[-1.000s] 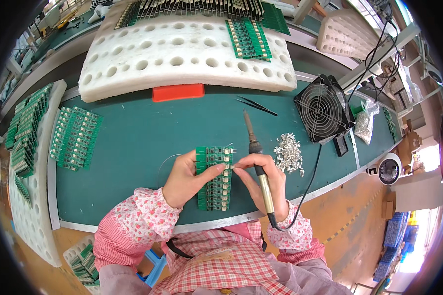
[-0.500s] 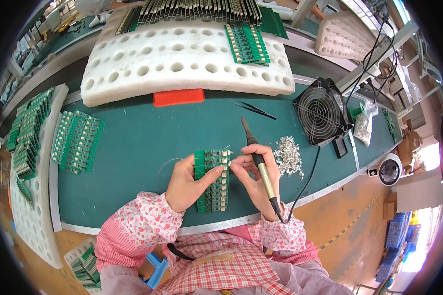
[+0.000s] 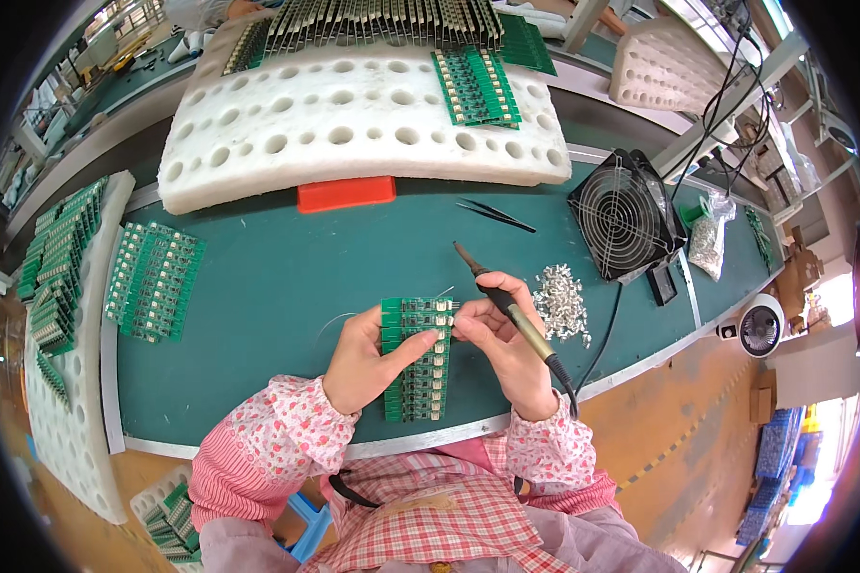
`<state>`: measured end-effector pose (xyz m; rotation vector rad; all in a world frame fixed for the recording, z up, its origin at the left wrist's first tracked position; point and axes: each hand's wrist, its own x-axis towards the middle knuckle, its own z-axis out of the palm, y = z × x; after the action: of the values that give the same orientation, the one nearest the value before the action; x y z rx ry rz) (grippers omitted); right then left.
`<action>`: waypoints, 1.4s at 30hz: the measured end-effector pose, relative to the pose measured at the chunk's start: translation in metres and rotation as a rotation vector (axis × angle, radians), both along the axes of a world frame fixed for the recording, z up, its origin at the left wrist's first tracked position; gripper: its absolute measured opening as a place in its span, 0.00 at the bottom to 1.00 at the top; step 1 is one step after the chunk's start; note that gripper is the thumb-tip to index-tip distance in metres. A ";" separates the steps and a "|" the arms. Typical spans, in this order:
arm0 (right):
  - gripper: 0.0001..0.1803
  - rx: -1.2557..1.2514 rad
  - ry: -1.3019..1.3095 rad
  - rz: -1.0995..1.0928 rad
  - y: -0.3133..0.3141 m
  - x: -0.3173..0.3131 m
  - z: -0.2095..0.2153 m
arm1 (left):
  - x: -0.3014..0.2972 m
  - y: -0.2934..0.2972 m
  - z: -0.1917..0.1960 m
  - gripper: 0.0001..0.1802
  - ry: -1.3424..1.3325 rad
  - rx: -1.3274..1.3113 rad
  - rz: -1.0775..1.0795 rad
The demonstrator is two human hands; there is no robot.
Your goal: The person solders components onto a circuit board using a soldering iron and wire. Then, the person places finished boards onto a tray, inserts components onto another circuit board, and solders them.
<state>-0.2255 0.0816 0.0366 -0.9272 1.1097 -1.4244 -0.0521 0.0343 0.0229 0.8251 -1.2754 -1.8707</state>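
My left hand (image 3: 361, 361) is closed on the left side of a green circuit board panel (image 3: 417, 393), its thumb lying across the rows of small pale parts. In my right hand (image 3: 518, 363) a soldering iron (image 3: 531, 336) rests slantwise, tip up and to the left, away from the board. The thumb and a finger of that hand pinch together at the panel's upper right edge; whatever small piece sits between them is mostly hidden. A thin wire curves out on the left of the panel. Right of the iron lies a heap of small silvery-white parts (image 3: 562, 306).
Black tweezers (image 3: 497, 215) lie beyond the iron. A black fan (image 3: 626, 218) stands at the right, beside a bag of small parts (image 3: 707, 244). White foam (image 3: 354, 100) bearing boards spans the back, above a red block (image 3: 346, 194). More boards (image 3: 155, 280) lie left.
The soldering iron has tilted further left, its tip slightly lower. The right thumb and finger have come closer to the panel's edge. My left hand still holds the panel.
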 end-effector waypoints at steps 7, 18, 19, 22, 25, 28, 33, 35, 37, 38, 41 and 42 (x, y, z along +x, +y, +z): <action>0.24 -0.021 0.014 0.013 -0.002 -0.001 -0.004 | 0.002 -0.001 -0.003 0.12 -0.005 -0.030 -0.009; 0.23 -0.072 0.207 -0.083 0.002 0.008 -0.001 | 0.003 0.001 0.002 0.10 -0.074 -0.166 0.014; 0.23 -0.111 0.246 -0.117 0.003 0.011 -0.002 | 0.002 0.002 0.003 0.10 -0.079 -0.179 0.032; 0.23 -0.158 0.322 -0.172 0.006 0.019 -0.005 | -0.002 0.007 0.005 0.10 -0.079 -0.165 0.086; 0.23 -0.171 0.355 -0.192 0.007 0.022 -0.002 | 0.000 0.005 0.007 0.09 -0.085 -0.145 0.128; 0.23 -0.152 0.310 -0.166 0.009 0.022 0.001 | 0.003 0.005 0.011 0.09 -0.115 -0.213 0.123; 0.23 -0.210 0.275 -0.182 0.012 0.022 -0.001 | 0.004 0.003 0.014 0.09 -0.108 -0.295 0.089; 0.23 -0.208 0.268 -0.210 0.011 0.020 -0.005 | 0.003 0.001 0.015 0.11 -0.104 -0.178 0.002; 0.23 -0.207 0.261 -0.237 0.010 0.017 -0.007 | 0.001 0.001 0.007 0.12 -0.060 -0.084 -0.026; 0.23 -0.201 0.301 -0.233 0.011 0.015 -0.007 | 0.001 0.002 0.003 0.14 -0.015 0.019 -0.046; 0.20 -0.184 0.436 -0.275 0.016 0.001 -0.001 | 0.001 -0.001 0.003 0.16 -0.021 0.177 0.019; 0.18 -0.271 0.686 -0.285 0.020 -0.013 -0.002 | 0.001 -0.002 0.006 0.15 0.016 0.216 0.045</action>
<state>-0.2380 0.1016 0.0348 -1.5742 1.6237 -1.5528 -0.0511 0.0323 0.0291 0.9411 -1.0480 -1.9984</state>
